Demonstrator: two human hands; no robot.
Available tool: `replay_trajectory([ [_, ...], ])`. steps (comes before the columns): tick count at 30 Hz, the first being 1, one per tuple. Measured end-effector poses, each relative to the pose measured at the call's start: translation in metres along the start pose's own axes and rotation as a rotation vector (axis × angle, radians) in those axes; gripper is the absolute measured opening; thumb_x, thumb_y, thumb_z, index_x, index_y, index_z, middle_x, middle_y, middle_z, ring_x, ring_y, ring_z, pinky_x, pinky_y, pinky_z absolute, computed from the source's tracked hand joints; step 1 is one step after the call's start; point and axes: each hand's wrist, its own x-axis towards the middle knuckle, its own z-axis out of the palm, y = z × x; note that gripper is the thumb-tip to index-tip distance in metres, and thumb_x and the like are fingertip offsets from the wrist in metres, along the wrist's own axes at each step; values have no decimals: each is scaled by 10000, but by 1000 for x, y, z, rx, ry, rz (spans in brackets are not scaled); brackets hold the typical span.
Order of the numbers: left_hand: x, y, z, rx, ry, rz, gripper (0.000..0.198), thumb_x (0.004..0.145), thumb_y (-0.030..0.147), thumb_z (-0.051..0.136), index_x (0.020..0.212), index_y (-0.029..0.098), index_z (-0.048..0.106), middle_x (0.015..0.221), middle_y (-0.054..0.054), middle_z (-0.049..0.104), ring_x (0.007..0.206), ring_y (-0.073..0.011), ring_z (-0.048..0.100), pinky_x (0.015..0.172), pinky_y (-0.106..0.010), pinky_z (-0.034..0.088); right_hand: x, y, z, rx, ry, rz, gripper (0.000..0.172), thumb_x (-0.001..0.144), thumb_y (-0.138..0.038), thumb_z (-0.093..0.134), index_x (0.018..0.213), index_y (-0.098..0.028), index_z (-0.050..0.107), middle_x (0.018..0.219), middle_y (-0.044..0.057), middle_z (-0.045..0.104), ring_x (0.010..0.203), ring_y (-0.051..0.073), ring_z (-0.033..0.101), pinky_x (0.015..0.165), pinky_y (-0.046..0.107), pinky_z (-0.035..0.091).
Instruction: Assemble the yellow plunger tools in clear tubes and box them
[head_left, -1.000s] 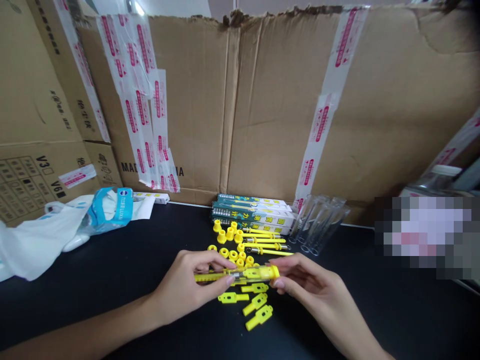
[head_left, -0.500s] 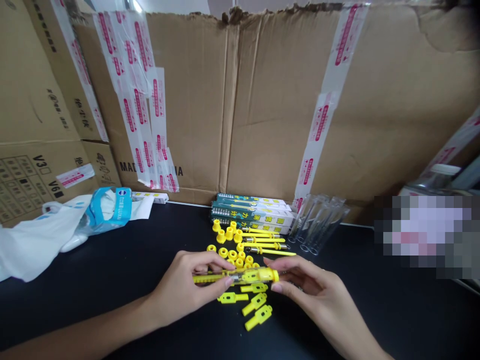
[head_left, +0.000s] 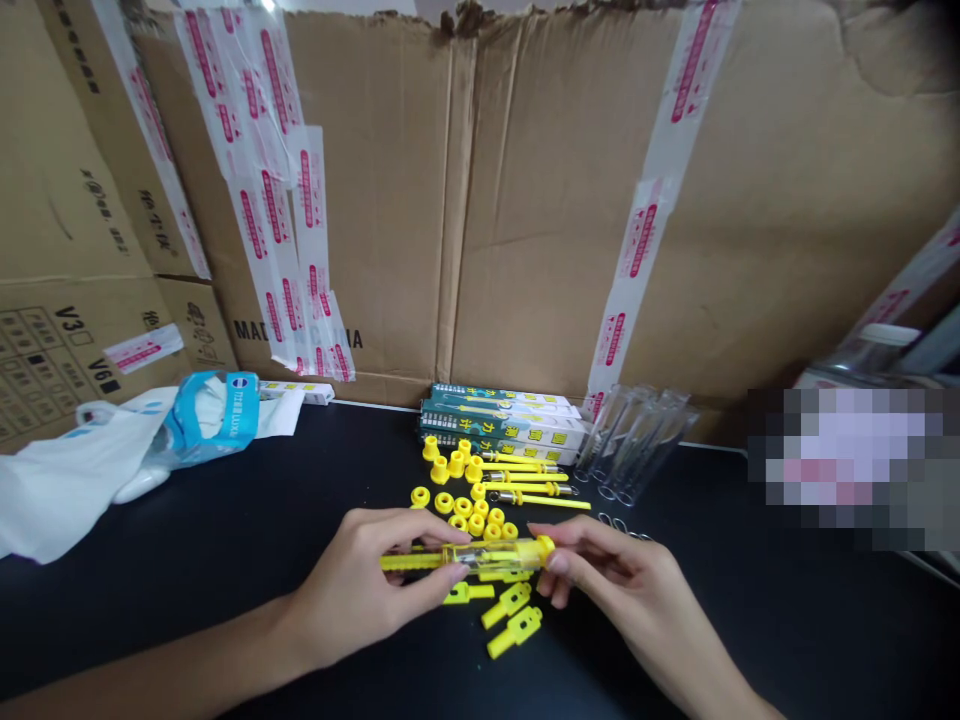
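Both hands hold one yellow and clear tester pen (head_left: 480, 555) level above the black table (head_left: 225, 540). My left hand (head_left: 375, 585) pinches its clear barrel and thin yellow shaft. My right hand (head_left: 622, 585) pinches the yellow cap end with thumb and fingertips. Just below the pen lie loose yellow clip pieces (head_left: 514, 620). Behind it sit several small yellow caps (head_left: 465, 505) and thin yellow rods (head_left: 525, 485).
Flat printed boxes (head_left: 510, 425) and clear plastic tubes (head_left: 634, 440) stand at the back by a taped cardboard wall (head_left: 525, 200). A white plastic bag with a blue label (head_left: 150, 440) lies at the left. A blurred patch covers the right edge.
The pen's cap end has slid in closer to the barrel between my hands. The view has tipped slightly upward and both hands stay on the pen.
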Motion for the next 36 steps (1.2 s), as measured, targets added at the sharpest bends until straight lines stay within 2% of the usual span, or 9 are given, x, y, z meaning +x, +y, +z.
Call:
replay_trajectory([
  [5,-3,-1,1,15,13,73,153,816,148,721,959,189,755,820,8,777,639,-112,716,588,-157,556,-2,7,-4,-85,-47,20,330,880,-487,653,866,-169,738,613,26,705,521,143,660,550,230,524],
  [14,-6,1,3,47,47,218,214,823,129,732,1027,191,746,840,1,785,651,-121,733,597,-172,566,1,5,-1,-30,-96,106,453,867,-597,605,725,-169,646,636,52,704,503,155,660,487,245,530],
  [24,-1,3,2,65,75,130,178,814,145,718,982,175,769,769,-14,767,534,-118,679,666,-228,622,6,-7,-4,0,-27,121,467,810,-588,682,908,-132,710,637,32,680,544,138,635,520,229,521],
  [31,-1,3,2,26,106,104,170,794,135,739,954,180,769,802,-8,781,588,-113,703,645,-175,605,8,-10,-4,55,4,133,524,742,-583,749,1008,-133,723,643,27,687,547,136,617,551,253,537],
  [36,-1,3,2,13,105,94,158,799,141,726,945,185,768,826,-13,791,625,-136,728,618,-189,607,7,-10,-6,20,1,121,485,779,-563,726,1020,-142,732,659,36,689,566,151,631,565,272,531],
])
